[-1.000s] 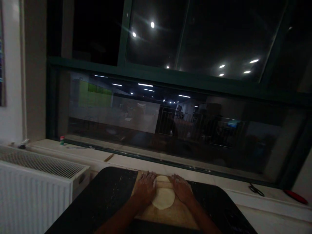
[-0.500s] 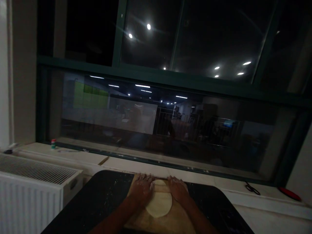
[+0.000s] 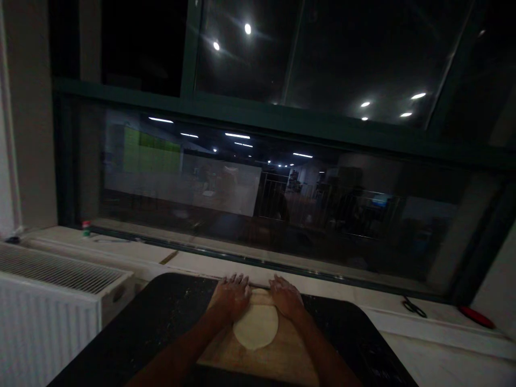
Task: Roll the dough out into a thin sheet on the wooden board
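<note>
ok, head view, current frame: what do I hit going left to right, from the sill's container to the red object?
Red-and-green container → brown strip on the sill → left hand → flat dough round → right hand → black scissors → red object.

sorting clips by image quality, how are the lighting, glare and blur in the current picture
Head view: dim overall, though the pale, round, flat dough stands out against the brown wooden board; head view: bright spots, some streaked, glare on the dark green-framed glass window; head view: the bare, white-dusted left hand and right hand look slightly soft.
</note>
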### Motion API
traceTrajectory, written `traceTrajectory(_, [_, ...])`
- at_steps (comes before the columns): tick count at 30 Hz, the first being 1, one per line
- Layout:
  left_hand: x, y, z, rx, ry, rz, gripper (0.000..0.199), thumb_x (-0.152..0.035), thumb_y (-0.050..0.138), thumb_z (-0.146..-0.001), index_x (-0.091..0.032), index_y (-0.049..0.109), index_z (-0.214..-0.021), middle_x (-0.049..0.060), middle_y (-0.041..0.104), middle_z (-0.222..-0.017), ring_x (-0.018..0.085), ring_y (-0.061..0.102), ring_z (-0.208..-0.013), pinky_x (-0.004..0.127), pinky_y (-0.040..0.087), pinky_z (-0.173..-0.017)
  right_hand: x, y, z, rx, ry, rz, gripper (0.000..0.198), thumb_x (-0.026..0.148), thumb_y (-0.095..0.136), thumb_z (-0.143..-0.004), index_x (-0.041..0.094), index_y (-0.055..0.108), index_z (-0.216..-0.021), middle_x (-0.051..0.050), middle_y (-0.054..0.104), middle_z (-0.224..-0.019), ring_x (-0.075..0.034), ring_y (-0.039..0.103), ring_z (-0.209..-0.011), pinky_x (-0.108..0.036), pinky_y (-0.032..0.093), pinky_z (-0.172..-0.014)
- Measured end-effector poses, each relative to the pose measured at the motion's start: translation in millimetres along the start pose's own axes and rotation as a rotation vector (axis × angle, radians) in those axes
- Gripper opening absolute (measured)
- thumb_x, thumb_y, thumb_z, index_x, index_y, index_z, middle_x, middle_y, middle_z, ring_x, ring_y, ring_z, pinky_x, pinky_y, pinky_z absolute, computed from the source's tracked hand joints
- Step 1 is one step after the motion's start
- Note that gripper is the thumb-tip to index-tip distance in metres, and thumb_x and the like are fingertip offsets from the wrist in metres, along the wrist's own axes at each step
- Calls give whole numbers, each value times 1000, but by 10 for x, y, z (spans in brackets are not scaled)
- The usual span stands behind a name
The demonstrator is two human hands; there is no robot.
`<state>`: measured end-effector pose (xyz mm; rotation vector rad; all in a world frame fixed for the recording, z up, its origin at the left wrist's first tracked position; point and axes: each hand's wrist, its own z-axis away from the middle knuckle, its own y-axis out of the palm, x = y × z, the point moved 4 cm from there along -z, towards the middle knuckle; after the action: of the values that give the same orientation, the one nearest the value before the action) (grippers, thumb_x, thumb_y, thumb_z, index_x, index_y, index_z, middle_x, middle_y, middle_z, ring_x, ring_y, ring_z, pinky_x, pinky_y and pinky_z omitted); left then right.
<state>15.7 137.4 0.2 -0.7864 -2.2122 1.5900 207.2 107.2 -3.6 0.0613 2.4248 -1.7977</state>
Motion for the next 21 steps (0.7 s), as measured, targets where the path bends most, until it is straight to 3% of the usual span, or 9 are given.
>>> traceTrajectory(6, [-133,-242,452,-51,179,75,48,-27,32,-102,-17,51,-146,10,53,-151,26,48,-139,50,36,-116,327,-257,844,-121,193,-14,44,23,30,-104,15,61,-134,-13,60,-141,-23,55,-132,-39,38,-114])
traceTrajectory(11, [-34,-240,718,-25,259,152,46,-32,35,-103,-28,47,-148,4,52,-152,24,50,-137,50,34,-118,579,-156,1312,-282,206,-29,42,25,36,-102,17,60,-136,-13,60,-140,-27,56,-130,-46,40,-111])
traceTrajectory(14, [-22,-208,705,-82,304,159,45,-32,33,-104,-27,49,-146,4,55,-150,21,50,-137,46,34,-118,580,-173,1286,-292,253,-33,41,25,37,-102,18,62,-134,-12,60,-140,-27,53,-134,-48,35,-115])
traceTrajectory(16, [-46,-191,618,-108,301,150,44,-29,32,-104,-25,53,-143,4,58,-147,21,53,-135,46,36,-116,520,-247,1131,-197,269,-37,42,23,33,-103,19,64,-132,-11,61,-139,-26,52,-135,-47,33,-116])
traceTrajectory(18, [-80,-185,492,-111,268,135,44,-26,34,-102,-24,56,-140,6,62,-143,23,57,-131,47,38,-114,429,-312,918,-24,253,-52,43,22,30,-104,17,64,-131,-13,60,-140,-26,53,-133,-46,38,-112])
traceTrajectory(21, [-122,-177,278,-60,206,74,42,-25,34,-102,-21,61,-134,10,68,-134,27,62,-123,48,46,-106,262,-394,587,44,247,-67,41,22,32,-103,19,67,-125,-14,68,-127,-25,63,-121,-40,48,-100])
